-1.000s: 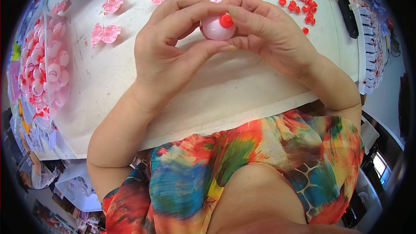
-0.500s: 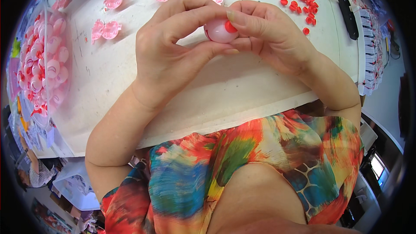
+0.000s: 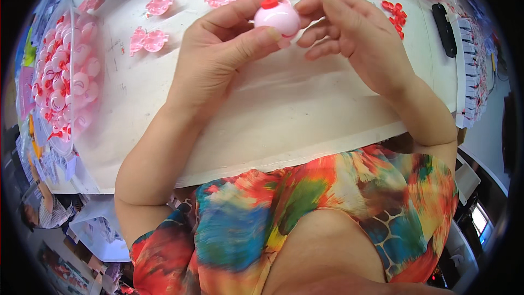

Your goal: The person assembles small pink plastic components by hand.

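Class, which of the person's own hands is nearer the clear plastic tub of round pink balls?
Left. The left hand is right of the tub, apart from it, holding a glossy pink ball; the right hand is farther right, beyond that ball.

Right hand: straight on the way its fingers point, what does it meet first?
The right hand would probably meet the pink ball held in the left hand; whether they already touch is unclear.
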### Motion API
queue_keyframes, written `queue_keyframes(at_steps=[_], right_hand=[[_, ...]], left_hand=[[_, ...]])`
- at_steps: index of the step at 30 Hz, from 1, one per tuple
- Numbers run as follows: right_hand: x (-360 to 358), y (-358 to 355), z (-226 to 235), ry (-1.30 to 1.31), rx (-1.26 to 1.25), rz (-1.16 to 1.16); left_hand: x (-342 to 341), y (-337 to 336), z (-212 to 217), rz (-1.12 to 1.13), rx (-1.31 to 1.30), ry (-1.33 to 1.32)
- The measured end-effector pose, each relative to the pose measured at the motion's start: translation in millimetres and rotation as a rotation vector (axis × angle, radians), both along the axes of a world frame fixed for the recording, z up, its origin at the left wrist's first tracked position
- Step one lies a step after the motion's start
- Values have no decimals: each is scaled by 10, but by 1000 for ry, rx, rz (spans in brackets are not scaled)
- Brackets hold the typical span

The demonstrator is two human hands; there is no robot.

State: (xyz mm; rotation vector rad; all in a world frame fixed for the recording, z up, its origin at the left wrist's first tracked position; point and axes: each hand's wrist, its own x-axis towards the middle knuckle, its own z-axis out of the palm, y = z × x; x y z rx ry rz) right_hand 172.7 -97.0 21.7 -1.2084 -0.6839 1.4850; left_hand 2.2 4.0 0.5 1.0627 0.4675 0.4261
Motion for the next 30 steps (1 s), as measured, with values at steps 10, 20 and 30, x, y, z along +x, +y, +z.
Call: queue_keyframes(at_steps=[10,20,30], right_hand=[[-55,-4,-56,-1071,728,59],[-73,48,-35,-1093,792,21],[24,57,-183,-1160,832,-199]], left_hand=[[47,-54,-16,-73,-213,-81],[12,-78,34,-66,-408,-70],[69,-145,14,13,-229,-42]])
